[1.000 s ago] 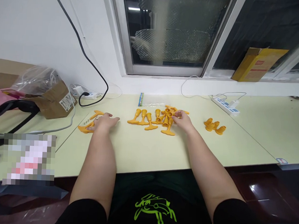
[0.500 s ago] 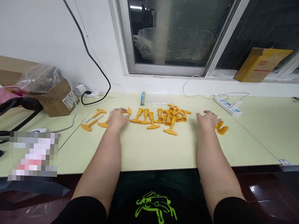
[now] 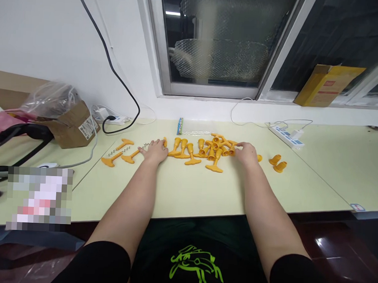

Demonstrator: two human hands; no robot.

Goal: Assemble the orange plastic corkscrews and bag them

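Moved since the earlier frame: the right hand (image 3: 247,155) has shifted left from beside the end caps to the edge of the orange pile, and the left hand (image 3: 154,151) sits slightly further right.

Left hand: resting palm-down on the pale-green tabletop (image 3: 187,191), fingers (image 3: 141,148) spread apart and clamped on nothing. Nearest items are a metal spiral coil (image 3: 146,145), just beside the fingers, and a small orange piece (image 3: 165,142), just past the hand.

Right hand: fingers (image 3: 239,145) lying close together over the right edge of the pile of orange plastic parts (image 3: 218,145). Whether they close on a piece cannot be told.

Orange parts, between the hands: a row of stemmed, flared cups (image 3: 184,149) standing apart from the heap, with the pile behind and to the right. Left of the left hand: orange T-handles (image 3: 107,161) with metal coils, lying flat. Right of the right hand: a lone orange cap (image 3: 259,158), just beside the hand, then a pair of orange caps (image 3: 277,163).

Also on the table: a clear plastic bag (image 3: 194,126) behind the parts, a white power strip (image 3: 286,136) at back right, and a cardboard box (image 3: 73,126) at back left.
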